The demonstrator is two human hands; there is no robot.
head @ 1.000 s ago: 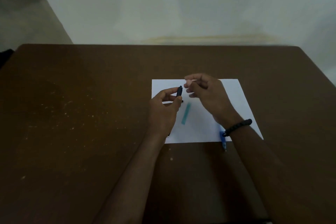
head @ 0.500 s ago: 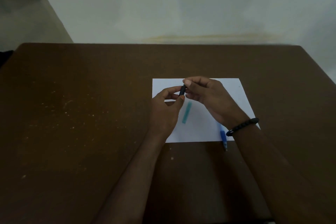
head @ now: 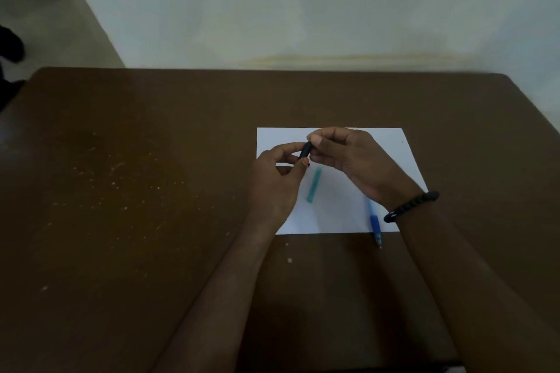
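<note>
A white sheet of paper (head: 391, 157) lies on the brown table (head: 151, 191). Above the sheet, my left hand (head: 275, 185) grips a small dark pen-like object (head: 305, 150) between thumb and fingers. My right hand (head: 348, 157), with a black bead bracelet on the wrist, pinches the upper end of the same dark object. A teal cap-like stick (head: 314, 185) lies on the paper just below both hands. A blue pen (head: 375, 222) lies at the sheet's near right corner, partly under my right wrist.
The table's left half shows pale specks and scratches (head: 115, 172). A light wall (head: 303, 9) stands behind the far edge. A dark shape (head: 9, 48) sits on the floor at far left.
My right hand has moved left to meet my left hand and now pinches the end of the dark object. The teal stick and blue pen have not moved.
</note>
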